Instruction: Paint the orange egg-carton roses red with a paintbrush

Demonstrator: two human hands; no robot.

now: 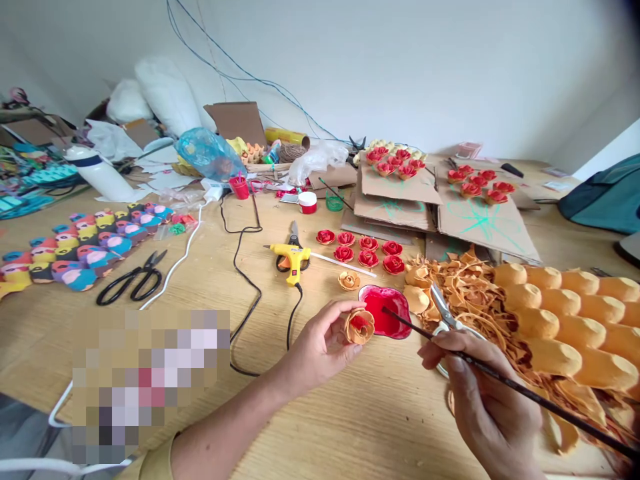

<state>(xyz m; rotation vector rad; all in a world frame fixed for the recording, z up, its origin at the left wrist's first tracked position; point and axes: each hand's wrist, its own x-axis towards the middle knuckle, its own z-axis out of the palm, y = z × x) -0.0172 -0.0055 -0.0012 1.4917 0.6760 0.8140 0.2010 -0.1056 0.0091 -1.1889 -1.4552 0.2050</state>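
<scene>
Between the thumb and fingers of my left hand [327, 343] is an orange egg-carton flower [359, 326] with red paint at its centre. My right hand [483, 393] grips a long dark paintbrush [520, 381], and the brush tip lies in the red paint of a small scalloped dish [407, 312]. The dish sits just beyond the held flower. An unpainted orange flower [349, 280] lies behind the dish, and several red flowers [369, 259] stand in rows farther back. White-handled scissors [442, 303] rest partly under my right hand.
Orange egg cartons [560, 323] and cut scraps [470, 287] cover the right side. A yellow glue gun [291, 261] with its black cord lies mid-table. Black scissors [135, 280] and a painted egg carton [75, 250] are at left. Cardboard stacks [395, 190] carry more red flowers.
</scene>
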